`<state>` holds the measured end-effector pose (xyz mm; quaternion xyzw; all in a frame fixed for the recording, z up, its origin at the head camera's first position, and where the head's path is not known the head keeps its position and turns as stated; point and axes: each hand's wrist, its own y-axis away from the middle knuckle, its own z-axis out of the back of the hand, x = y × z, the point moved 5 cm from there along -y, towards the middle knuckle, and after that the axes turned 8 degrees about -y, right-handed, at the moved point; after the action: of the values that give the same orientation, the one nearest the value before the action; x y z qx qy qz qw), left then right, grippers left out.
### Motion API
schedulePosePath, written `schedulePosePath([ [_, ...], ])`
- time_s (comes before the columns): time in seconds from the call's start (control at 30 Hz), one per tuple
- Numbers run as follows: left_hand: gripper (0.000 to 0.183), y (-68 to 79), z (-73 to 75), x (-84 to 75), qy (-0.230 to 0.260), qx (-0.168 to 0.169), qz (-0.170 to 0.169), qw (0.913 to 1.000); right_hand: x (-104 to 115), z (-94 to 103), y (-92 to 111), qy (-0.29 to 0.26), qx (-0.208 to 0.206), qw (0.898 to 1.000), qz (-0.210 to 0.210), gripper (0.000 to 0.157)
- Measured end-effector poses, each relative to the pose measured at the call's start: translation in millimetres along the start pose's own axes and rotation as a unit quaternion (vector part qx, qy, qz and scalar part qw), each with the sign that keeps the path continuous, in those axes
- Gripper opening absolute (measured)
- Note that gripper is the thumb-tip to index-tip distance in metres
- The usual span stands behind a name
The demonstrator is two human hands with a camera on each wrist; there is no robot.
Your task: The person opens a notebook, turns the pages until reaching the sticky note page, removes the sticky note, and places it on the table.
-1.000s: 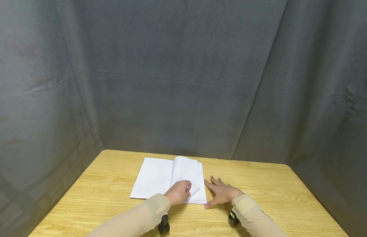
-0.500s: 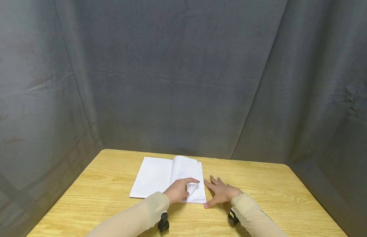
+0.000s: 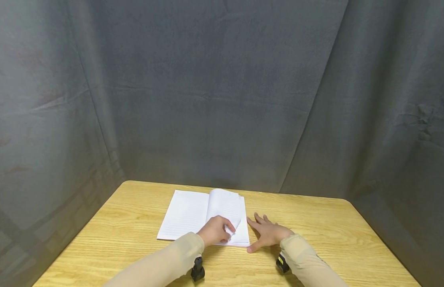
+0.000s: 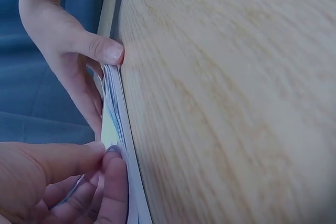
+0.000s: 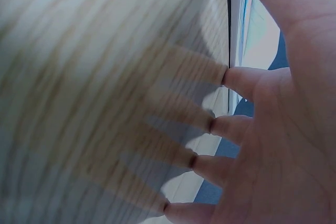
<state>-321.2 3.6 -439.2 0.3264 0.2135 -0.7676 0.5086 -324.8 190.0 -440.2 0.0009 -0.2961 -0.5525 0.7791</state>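
Observation:
A lined notebook [image 3: 184,213] lies open on the wooden table, with a few right-hand leaves bowed up near the spine. My left hand [image 3: 215,231] is over the near edge of the right side, pinching the turned-up corner of a page [image 3: 232,228] between thumb and index finger. The left wrist view shows this left hand [image 4: 63,177] close to the stacked page edges [image 4: 116,98]. My right hand [image 3: 268,234] rests with fingers spread beside the notebook's right edge, thumb at its near corner. In the right wrist view, the right hand's [image 5: 283,140] fingertips touch the tabletop.
The wooden table [image 3: 326,231] extends on both sides of the notebook. Grey cloth [image 3: 222,95] hangs behind it and along both sides. A small black device [image 3: 198,270] is strapped under the left wrist, another device [image 3: 282,264] under the right.
My left index finger stretched out over the page corner half a second ago, and now it has bent back toward the thumb. The right hand has stayed in place.

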Motion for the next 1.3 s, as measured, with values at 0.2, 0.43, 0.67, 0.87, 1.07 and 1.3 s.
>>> schedulePosePath([
  [0.2,0.013,-0.6,0.6,1.2,0.013,0.000,0.003,0.9999,-0.5,0.0,1.2,-0.007,0.000,1.000,-0.001,0.110],
  [0.43,0.013,1.9,8.5,-2.8,0.040,-0.013,-0.002,0.9991,-3.8,-1.8,0.2,-0.011,-0.001,1.000,-0.004,0.110],
  [0.67,0.016,6.1,25.0,-7.6,0.075,-0.033,-0.008,0.9967,-4.4,-1.2,1.0,-0.014,-0.001,1.000,-0.006,0.109],
  [0.87,0.019,14.1,44.1,-10.4,0.093,-0.049,-0.024,0.9942,-3.2,-0.5,1.4,-0.014,-0.001,1.000,-0.001,0.109],
  [1.07,0.022,24.0,65.0,-6.2,0.115,-0.072,-0.028,0.9903,-3.3,-0.2,-0.4,-0.009,0.001,1.000,0.008,0.110],
  [1.3,0.019,39.2,89.9,4.7,0.146,-0.107,-0.006,0.9835,-3.8,-1.3,-2.7,-0.010,0.003,1.000,0.012,0.110],
])
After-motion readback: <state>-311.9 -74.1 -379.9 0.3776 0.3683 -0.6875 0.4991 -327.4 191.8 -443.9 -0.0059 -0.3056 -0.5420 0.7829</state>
